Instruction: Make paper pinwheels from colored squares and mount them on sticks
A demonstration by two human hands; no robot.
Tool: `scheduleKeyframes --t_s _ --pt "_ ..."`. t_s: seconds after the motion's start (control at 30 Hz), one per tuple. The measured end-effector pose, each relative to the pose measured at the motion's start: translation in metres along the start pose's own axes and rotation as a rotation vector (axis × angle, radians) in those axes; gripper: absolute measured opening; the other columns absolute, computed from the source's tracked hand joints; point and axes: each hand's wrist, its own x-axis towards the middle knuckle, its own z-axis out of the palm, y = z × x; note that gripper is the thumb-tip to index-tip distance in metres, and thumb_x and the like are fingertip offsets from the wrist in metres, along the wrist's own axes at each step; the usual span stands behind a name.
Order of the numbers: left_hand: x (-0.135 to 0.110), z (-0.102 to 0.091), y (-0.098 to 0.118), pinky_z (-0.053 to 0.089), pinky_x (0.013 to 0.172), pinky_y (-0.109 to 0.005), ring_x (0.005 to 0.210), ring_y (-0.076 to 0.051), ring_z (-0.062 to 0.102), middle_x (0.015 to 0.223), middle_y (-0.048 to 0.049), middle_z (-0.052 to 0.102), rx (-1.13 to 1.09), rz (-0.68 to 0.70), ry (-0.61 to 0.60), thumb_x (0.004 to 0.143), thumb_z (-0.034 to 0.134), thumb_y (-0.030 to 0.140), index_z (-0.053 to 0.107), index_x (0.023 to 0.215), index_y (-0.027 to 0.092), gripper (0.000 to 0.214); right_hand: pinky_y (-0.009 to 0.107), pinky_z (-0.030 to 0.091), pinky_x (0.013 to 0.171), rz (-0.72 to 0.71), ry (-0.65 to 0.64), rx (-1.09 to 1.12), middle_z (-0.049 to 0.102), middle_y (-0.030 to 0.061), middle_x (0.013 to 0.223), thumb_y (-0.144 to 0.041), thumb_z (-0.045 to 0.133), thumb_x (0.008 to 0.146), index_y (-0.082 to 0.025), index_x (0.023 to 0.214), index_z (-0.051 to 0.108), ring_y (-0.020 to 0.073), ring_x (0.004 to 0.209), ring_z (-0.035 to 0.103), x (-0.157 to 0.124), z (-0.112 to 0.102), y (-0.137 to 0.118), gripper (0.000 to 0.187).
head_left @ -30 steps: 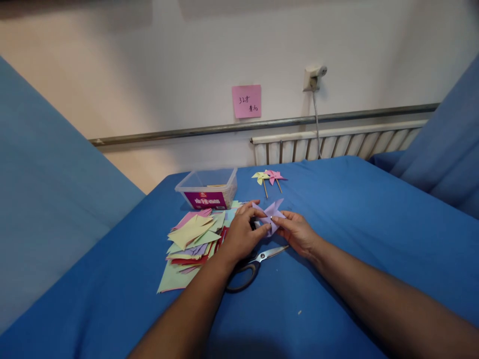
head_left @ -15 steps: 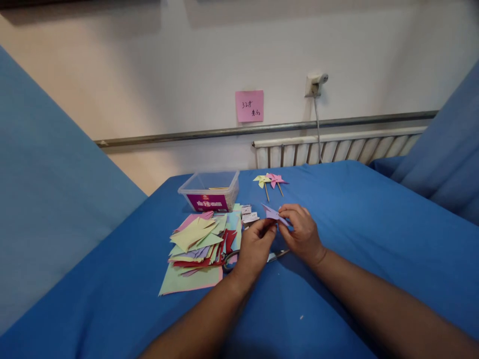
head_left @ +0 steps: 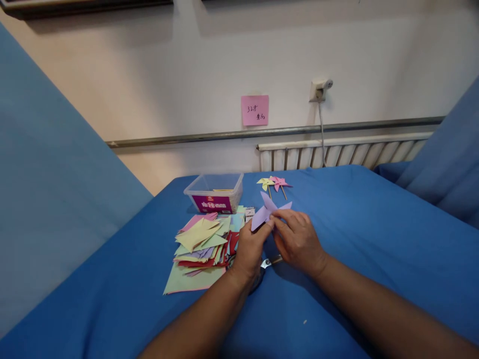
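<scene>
Both my hands hold a purple paper pinwheel (head_left: 264, 211) just above the blue table (head_left: 355, 234). My left hand (head_left: 251, 248) pinches its lower edge with thumb and fingers closed. My right hand (head_left: 296, 238) grips it from the right, fingers curled at its middle. Scissors (head_left: 268, 262) lie under my hands, mostly hidden. A heap of coloured paper squares (head_left: 200, 244) lies just left of my left hand.
A clear plastic box (head_left: 214, 192) with a purple label stands behind the paper heap. Two finished pinwheels on sticks (head_left: 274, 184), yellow and pink, lie farther back. Small white packets (head_left: 249, 212) sit beside the heap. A radiator (head_left: 337, 152) and wall stand behind the table.
The purple pinwheel was turned edge-on half a second ago and now faces up again. Both hands shifted slightly with it; the view moved down a little.
</scene>
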Motion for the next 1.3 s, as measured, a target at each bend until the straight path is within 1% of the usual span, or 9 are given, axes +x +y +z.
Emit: scheduleKeyframes --t_s 0.23,0.37,0.43,0.53,0.63,0.73,0.87,1.1,1.3 --pt "0.013 -0.011 -0.007 0.047 0.08 -0.029 0.085 -0.02 0.063 0.097 -0.0083 0.071 0.084 0.019 0.104 0.07 0.072 0.036 0.071 0.099 0.013 0.037 0.047 0.038 0.093 -0.005 -0.088 0.086 0.056 0.0149 0.125 -0.032 0.057 0.085 -0.015 0.124 0.053 0.0299 0.114 0.048 0.0 -0.006 -0.011 0.043" --pt "0.018 -0.016 -0.009 0.047 0.072 -0.026 0.081 -0.02 0.064 0.092 -0.0071 0.072 0.182 -0.024 0.134 0.068 0.072 0.035 0.072 0.096 0.014 0.035 0.047 0.039 0.094 0.084 -0.053 0.205 0.058 0.0114 0.121 -0.031 0.054 0.087 -0.02 0.121 0.056 0.0273 0.112 0.051 -0.005 -0.001 -0.008 0.035" --pt "0.02 -0.017 -0.009 0.047 0.068 -0.026 0.078 -0.02 0.064 0.091 -0.008 0.073 0.195 -0.067 0.137 0.067 0.073 0.034 0.072 0.096 0.013 0.036 0.046 0.04 0.095 0.225 0.036 0.306 0.058 0.0107 0.12 -0.029 0.052 0.088 -0.022 0.117 0.057 0.0261 0.113 0.051 -0.008 0.003 -0.003 0.03" --pt "0.021 -0.016 -0.009 0.047 0.065 -0.026 0.071 -0.019 0.063 0.087 -0.0094 0.073 0.179 -0.15 0.122 0.065 0.074 0.033 0.073 0.094 0.011 0.037 0.042 0.044 0.088 0.553 0.162 0.533 0.06 0.0106 0.113 -0.036 0.057 0.085 -0.021 0.111 0.059 0.0254 0.106 0.056 -0.009 0.011 0.007 0.03" --pt "0.018 -0.014 -0.007 0.046 0.06 -0.026 0.062 -0.017 0.061 0.079 -0.009 0.073 0.192 -0.226 0.073 0.063 0.074 0.03 0.073 0.086 0.01 0.031 0.034 0.046 0.071 0.875 0.065 0.906 0.064 0.0048 0.085 -0.046 0.065 0.077 -0.018 0.092 0.062 0.0201 0.078 0.06 -0.007 0.016 0.014 0.032" --pt "0.014 -0.01 -0.004 0.044 0.054 -0.025 0.053 -0.015 0.058 0.066 -0.0079 0.07 0.213 -0.303 0.016 0.061 0.075 0.029 0.072 0.072 0.009 0.023 0.027 0.039 0.059 1.031 -0.086 1.257 0.06 -0.0006 0.066 -0.048 0.072 0.069 -0.016 0.076 0.061 0.0134 0.06 0.053 -0.007 0.021 0.016 0.034" --pt "0.012 -0.01 -0.003 0.044 0.053 -0.025 0.051 -0.015 0.058 0.063 -0.0081 0.069 0.167 -0.352 -0.04 0.059 0.076 0.029 0.071 0.069 0.009 0.022 0.024 0.033 0.054 1.119 -0.122 1.447 0.06 -0.0011 0.064 -0.041 0.079 0.061 -0.015 0.073 0.062 0.0098 0.054 0.049 -0.009 0.026 0.014 0.034" --pt "0.017 -0.014 -0.008 0.042 0.052 -0.024 0.051 -0.014 0.057 0.061 -0.0072 0.067 0.146 -0.385 -0.052 0.055 0.076 0.022 0.069 0.066 0.009 0.018 0.024 0.035 0.055 1.195 -0.079 1.473 0.062 -0.0013 0.063 -0.037 0.082 0.058 -0.015 0.072 0.063 0.0097 0.054 0.05 -0.011 0.03 0.014 0.032" --pt "0.017 -0.015 -0.009 0.043 0.054 -0.025 0.054 -0.015 0.058 0.063 -0.0079 0.067 0.124 -0.4 -0.092 0.059 0.073 0.022 0.07 0.07 0.008 0.018 0.027 0.04 0.062 1.151 -0.12 1.551 0.068 0.0022 0.075 -0.035 0.08 0.062 -0.015 0.083 0.067 0.0132 0.063 0.057 -0.014 0.033 0.015 0.032"
